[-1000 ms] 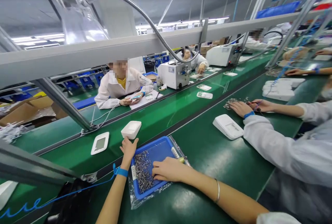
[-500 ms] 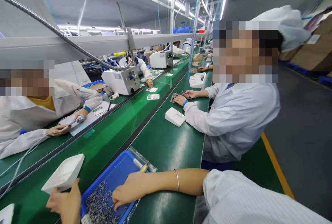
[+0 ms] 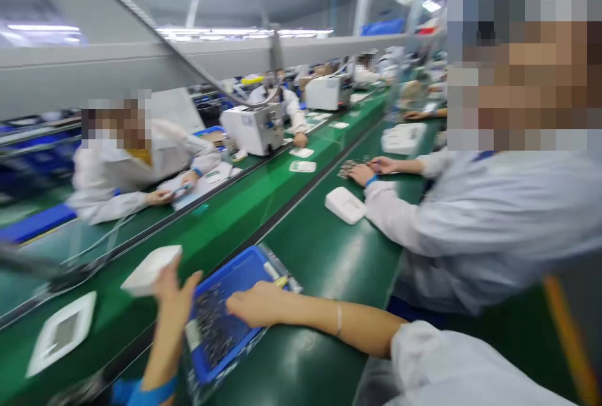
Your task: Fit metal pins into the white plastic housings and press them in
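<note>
My left hand (image 3: 175,290) is over the green belt, thumb apart from the fingers, its fingertips overlapping the near edge of a white plastic housing (image 3: 149,270). Motion blur hides whether they touch it. My right hand (image 3: 261,304) reaches into a blue tray (image 3: 244,260), fingers curled down at the edge of a heap of small dark metal parts (image 3: 214,321). Whatever is between those fingertips is hidden. A yellow-green object (image 3: 281,281) shows just behind this hand; I cannot tell whether the hand holds it.
A white panel with a grey window (image 3: 66,334) lies on the belt (image 3: 226,230) at left. To the right, a co-worker's hands (image 3: 369,170) work at small parts, near another white housing (image 3: 345,205). Across the belt, another person (image 3: 150,161) holds a tool beside a white machine (image 3: 254,127).
The view has swung left, so everything sits further right. My left hand has moved up toward the white housing. My right hand stays in the tray.
</note>
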The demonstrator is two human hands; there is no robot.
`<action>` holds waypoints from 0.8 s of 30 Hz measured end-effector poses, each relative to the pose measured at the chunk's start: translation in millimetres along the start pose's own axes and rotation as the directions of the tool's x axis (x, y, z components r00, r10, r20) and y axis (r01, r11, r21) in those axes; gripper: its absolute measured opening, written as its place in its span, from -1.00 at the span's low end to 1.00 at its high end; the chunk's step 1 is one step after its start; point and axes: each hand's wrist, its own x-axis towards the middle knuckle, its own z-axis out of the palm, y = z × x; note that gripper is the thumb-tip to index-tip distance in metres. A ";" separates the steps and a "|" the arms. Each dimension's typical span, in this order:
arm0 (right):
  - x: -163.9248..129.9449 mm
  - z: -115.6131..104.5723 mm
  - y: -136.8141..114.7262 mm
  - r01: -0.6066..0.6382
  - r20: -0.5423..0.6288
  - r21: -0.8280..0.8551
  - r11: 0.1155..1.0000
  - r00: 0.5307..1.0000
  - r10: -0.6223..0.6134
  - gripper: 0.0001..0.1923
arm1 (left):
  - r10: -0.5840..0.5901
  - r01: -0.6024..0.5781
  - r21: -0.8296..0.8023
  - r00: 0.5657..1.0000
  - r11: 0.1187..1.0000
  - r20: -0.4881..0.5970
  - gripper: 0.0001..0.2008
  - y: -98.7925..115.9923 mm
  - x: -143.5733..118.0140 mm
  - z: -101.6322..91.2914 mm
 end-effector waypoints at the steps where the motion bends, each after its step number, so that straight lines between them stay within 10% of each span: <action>1: -2.3 -1.6 -1.1 -0.014 -0.044 -0.007 1.000 0.999 0.014 -0.77 | 0.002 0.000 -0.041 0.999 0.999 0.042 -0.40 7.8 -7.7 2.6; 11: -8.2 -1.2 11.8 -0.082 -0.362 0.014 0.997 0.928 0.081 -0.66 | 0.103 0.111 -0.375 0.856 0.921 0.506 -0.49 7.7 -30.7 18.3; 24: -7.4 9.8 20.1 -0.093 -0.530 0.019 0.995 0.843 0.089 -0.62 | 0.011 0.257 -0.453 0.861 0.854 0.509 -0.56 6.0 -24.4 11.1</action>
